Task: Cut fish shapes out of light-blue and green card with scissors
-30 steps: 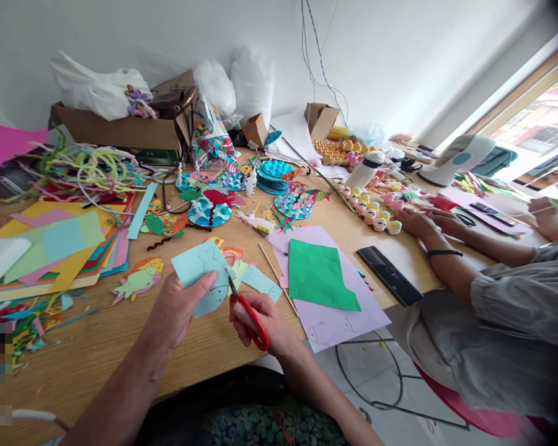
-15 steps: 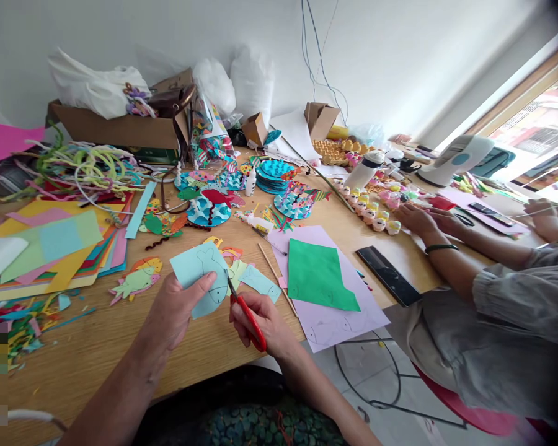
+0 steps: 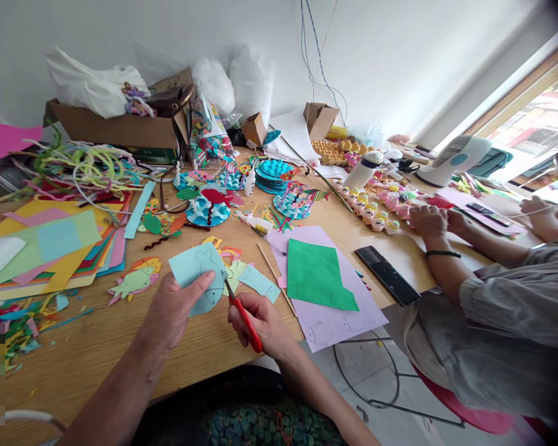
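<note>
My left hand (image 3: 179, 310) pinches a light blue sheet of paper (image 3: 186, 265) between thumb and fingers; a fish outline is drawn on it. Red-handled scissors (image 3: 246, 322) are gripped in my right hand (image 3: 265, 325), their blades at the paper's right edge beside the outline. Below and behind lie a blue paper strip (image 3: 259, 282) with a drawn fish and some yellow and green offcuts. To the right, a green sheet (image 3: 314, 272) rests on a lilac sheet (image 3: 367, 322) with pencilled fish. Cut-out paper fish (image 3: 137, 280) lie to the left.
Stacked coloured paper (image 3: 69, 238), paper scraps (image 3: 23, 331) and pipe cleaners (image 3: 84, 167) cover the left. Blue decorated plates (image 3: 209, 210) and glue bottles stand behind. A phone (image 3: 387, 275) lies right, near a co-worker's hands (image 3: 430, 222) and small chick figures (image 3: 374, 214).
The scissor blades have shifted slightly up and left along the paper's right edge. The co-worker's hands at right have moved a little.
</note>
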